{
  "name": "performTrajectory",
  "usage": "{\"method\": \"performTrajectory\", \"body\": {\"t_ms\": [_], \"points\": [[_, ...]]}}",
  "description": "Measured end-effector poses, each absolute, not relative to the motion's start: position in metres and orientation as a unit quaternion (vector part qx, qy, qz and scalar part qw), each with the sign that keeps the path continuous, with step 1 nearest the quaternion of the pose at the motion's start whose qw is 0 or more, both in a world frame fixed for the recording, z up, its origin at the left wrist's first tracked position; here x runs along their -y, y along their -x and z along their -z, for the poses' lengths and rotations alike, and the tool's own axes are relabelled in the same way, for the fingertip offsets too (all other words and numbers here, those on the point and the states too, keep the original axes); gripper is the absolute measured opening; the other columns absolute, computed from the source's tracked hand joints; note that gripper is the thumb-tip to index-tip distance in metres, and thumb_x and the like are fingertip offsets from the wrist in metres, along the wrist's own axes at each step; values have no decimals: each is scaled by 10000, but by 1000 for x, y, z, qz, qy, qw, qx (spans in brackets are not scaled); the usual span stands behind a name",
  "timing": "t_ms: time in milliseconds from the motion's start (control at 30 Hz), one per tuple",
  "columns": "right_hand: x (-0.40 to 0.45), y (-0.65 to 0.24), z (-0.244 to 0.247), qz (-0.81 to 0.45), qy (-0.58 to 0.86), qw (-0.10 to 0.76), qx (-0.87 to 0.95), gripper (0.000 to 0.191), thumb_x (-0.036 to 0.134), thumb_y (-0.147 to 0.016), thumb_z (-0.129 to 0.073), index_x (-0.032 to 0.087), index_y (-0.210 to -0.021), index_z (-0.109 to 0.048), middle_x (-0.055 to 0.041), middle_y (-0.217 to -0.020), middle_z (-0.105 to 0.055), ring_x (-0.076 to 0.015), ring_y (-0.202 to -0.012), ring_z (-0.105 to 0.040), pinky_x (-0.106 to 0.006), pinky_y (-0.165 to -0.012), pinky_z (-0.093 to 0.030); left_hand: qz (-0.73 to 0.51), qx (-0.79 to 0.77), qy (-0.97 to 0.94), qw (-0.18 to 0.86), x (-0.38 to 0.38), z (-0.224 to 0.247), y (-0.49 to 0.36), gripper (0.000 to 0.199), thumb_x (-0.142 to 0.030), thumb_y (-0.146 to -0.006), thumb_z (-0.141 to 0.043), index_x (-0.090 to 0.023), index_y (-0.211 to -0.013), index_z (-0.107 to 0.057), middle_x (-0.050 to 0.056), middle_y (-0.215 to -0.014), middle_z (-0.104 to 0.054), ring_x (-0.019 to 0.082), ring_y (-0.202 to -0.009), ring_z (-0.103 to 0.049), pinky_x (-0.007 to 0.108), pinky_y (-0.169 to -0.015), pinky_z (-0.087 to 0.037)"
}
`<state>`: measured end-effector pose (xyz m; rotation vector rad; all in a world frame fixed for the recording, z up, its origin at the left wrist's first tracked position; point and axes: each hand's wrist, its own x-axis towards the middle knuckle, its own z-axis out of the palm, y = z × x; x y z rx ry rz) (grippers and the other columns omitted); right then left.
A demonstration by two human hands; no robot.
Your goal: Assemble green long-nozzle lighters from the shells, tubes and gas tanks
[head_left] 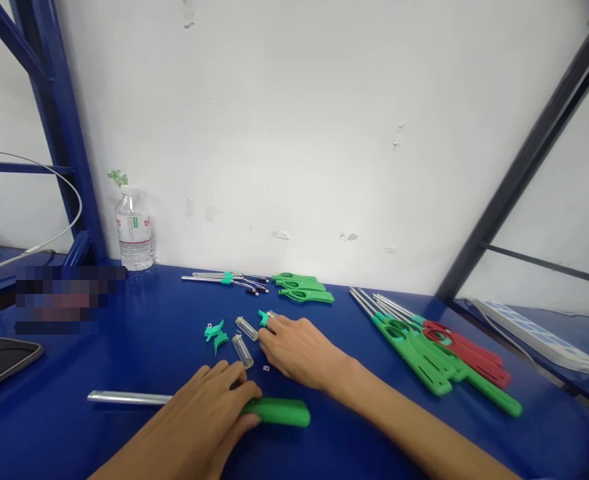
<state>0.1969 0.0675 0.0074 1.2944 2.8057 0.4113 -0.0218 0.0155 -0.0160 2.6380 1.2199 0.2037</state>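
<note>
My left hand (214, 407) is closed around a green lighter handle (282, 412), whose metal tube (129, 398) points left along the blue table. Farther forward, my right hand (289, 343) has its fingers closed at a clear capsule-like part (272, 315), beside a small teal piece (263, 319); the fingertips are partly hidden. Two clear cylinders (242, 351) (247, 328) lie between the hands. To their left are several teal trigger pieces (216, 335). A tiny pale part (266, 368) rests just below my right hand.
Metal rods with wires (224, 277) and green handle shells (302, 287) lie near the wall. Green lighters (414, 353) and red ones (469, 350) are at right, before a power strip (539, 333). A bottle (134, 230) and phone (2, 362) are at left.
</note>
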Motion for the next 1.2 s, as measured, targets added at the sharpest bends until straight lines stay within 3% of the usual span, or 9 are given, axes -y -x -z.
{"method": "performTrajectory", "body": {"t_ms": [233, 367, 467, 533, 667, 833, 1000, 1100, 1200], "points": [[-63, -212, -21, -104, -454, -38, -884, 291, 333, -1166, -404, 195, -1107, -654, -72, -1063, -745, -213, -925, -716, -312, -709, -444, -79, -422, -899, 83, -28, 19, 23, 602, -41, -984, -408, -346, -1424, -683, 77, -1422, -733, 322, -1279, -722, 549, -1118, -564], [-62, -212, -20, -58, -441, -46, -894, 223, 436, -1119, -570, 236, -1131, -669, -33, -1123, -739, -194, -962, -721, -292, -705, -422, -86, -430, -896, 76, -27, 24, 21, 458, -161, -1072, -405, -329, -1367, -711, 104, -1418, -717, 342, -1284, -708, 622, -1142, -530], [-65, -211, -13, -28, -441, -56, -895, 189, 401, -1108, -613, 234, -1171, -674, -38, -1177, -726, -188, -985, -715, -281, -711, -412, -63, -447, -888, 90, -21, 19, 17, 401, -251, -1074, -516, -340, -1433, -670, 107, -1509, -654, 352, -1398, -627, 642, -1203, -466], [-69, -212, -7, -9, -445, -68, -893, 163, 357, -1123, -590, 223, -1137, -683, -38, -1168, -720, -179, -966, -710, -279, -708, -399, -26, -465, -879, 105, -17, 11, 14, 459, -231, -1052, -573, -349, -1492, -626, 104, -1573, -601, 347, -1465, -564, 628, -1230, -438], [-75, -215, 0, 31, -450, -104, -887, 149, 312, -1113, -609, 212, -1043, -694, -27, -1100, -710, -169, -925, -696, -277, -702, -374, 19, -477, -873, 101, -13, -6, 7, 378, -176, -1053, -552, -313, -1367, -711, 110, -1497, -638, 356, -1345, -634, 626, -1143, -496], [-74, -220, -2, 95, -448, -176, -871, 105, 157, -1083, -585, 207, -1006, -635, -7, -981, -711, -157, -857, -662, -256, -712, -391, 18, -472, -875, 106, -13, -9, 6, 393, -159, -1056, -549, -293, -1389, -710, 127, -1452, -654, 350, -1300, -653, 566, -1090, -527], [-72, -222, -4, 167, -437, -246, -849, 164, 112, -1083, -501, 217, -988, -584, 20, -855, -680, -142, -769, -642, -234, -694, -437, 6, -467, -879, 101, -15, -1, 10, 398, -181, -1063, -544, -290, -1413, -701, 136, -1451, -654, 367, -1286, -659, 593, -1085, -523], [-72, -223, -4, 211, -433, -278, -831, 131, 131, -1083, -524, 207, -1135, -617, 19, -870, -711, -140, -760, -685, -223, -696, -490, 9, -468, -878, 105, -16, -2, 10, 391, -175, -1062, -553, -276, -1408, -704, 143, -1452, -652, 371, -1282, -663, 601, -1081, -524], [-66, -226, -4, 229, -437, -313, -812, 213, 176, -1061, -628, 217, -1264, -679, 9, -905, -752, -153, -804, -719, -243, -772, -529, 0, -463, -880, 104, -17, -6, 8, 385, -162, -1056, -570, -274, -1398, -707, 133, -1432, -661, 366, -1291, -655, 593, -1086, -521]]}}
